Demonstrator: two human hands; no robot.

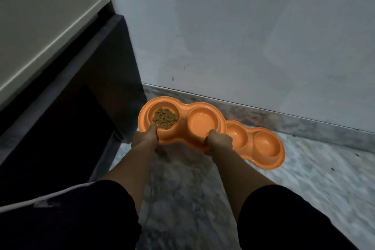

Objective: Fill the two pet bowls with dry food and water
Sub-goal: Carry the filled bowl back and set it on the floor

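Both hands were clamped on the near rim of the double feeder (pixel 182 111): left hand (pixel 144 138) by the dry food (pixel 164 120) well, right hand (pixel 220 140) by the other well (pixel 203 121), which looked wet, though I couldn't confirm water. I held it off the floor (pixel 304 178), by the wall, long axis running left to right, roughly level. I judged it light, stiff plastic, slick at the rim, so a two-handed grip at both ends suited it. A second feeder (pixel 263 148) lay on the floor to the right, seemingly empty.
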